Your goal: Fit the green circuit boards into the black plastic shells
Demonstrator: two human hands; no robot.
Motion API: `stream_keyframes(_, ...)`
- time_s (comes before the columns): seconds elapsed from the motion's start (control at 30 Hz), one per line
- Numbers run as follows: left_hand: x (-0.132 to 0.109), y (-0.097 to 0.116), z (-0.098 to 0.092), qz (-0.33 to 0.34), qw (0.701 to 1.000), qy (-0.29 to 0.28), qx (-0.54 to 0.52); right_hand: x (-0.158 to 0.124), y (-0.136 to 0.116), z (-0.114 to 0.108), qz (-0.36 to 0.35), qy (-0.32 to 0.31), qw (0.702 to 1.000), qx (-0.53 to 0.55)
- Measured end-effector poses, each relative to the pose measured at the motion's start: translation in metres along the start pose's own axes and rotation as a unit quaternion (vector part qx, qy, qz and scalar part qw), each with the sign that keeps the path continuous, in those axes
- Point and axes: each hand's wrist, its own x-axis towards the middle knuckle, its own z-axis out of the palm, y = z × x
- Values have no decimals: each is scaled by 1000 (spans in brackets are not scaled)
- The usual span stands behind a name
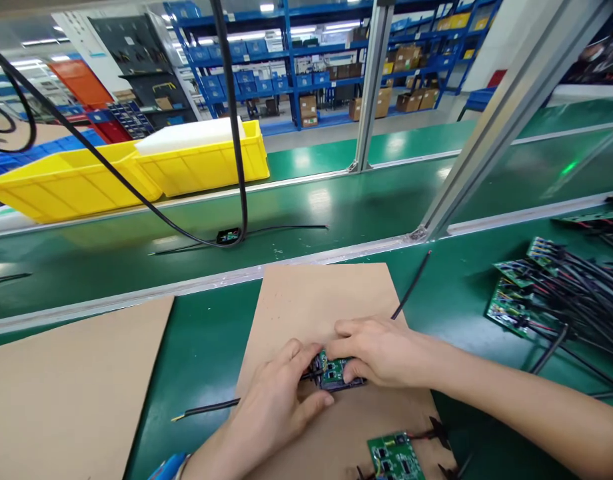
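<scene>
A small green circuit board (332, 373) sits in a shallow dark case on a brown cardboard sheet (331, 290). My right hand (374, 350) grips the board from the right, fingers at its far edge and thumb on its near right part. At the left end, my left hand (281, 393) has its fingertips at the board's corner and its thumb resting near the front edge. A black cable (211, 407) with a stripped end runs out beneath my left hand. Another black cable (412, 287) extends past my right hand. Nearer me lies a second green circuit board (394, 457) with wires.
Several wired boards with black cables (576, 293) are heaped at right. Another cardboard sheet (76, 387) lies at left. Beyond the metal rail, a cabled board (228, 235) rests on the green surface under a hanging black cable (231, 100). Yellow bins (201, 170) and aluminium posts (371, 87) stand behind.
</scene>
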Motion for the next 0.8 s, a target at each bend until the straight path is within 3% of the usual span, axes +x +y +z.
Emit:
stream_keyframes(0.13, 2, -5, 2, 6, 1000, 1, -16, 3, -2, 5, -8, -13, 1000, -4)
stream_keyframes(0.43, 0, -5, 6, -32, 998, -25, -38, 4, -11, 16, 32, 21, 998, -53)
stream_keyframes(0.63, 1, -5, -15, -71, 977, -71, -186, 1, -9, 18, 40, 24, 998, -33)
stream_keyframes(0.8, 6, -2, -27, -118, 974, -128, -146, 0, -9, 18, 63, 15, 998, -5)
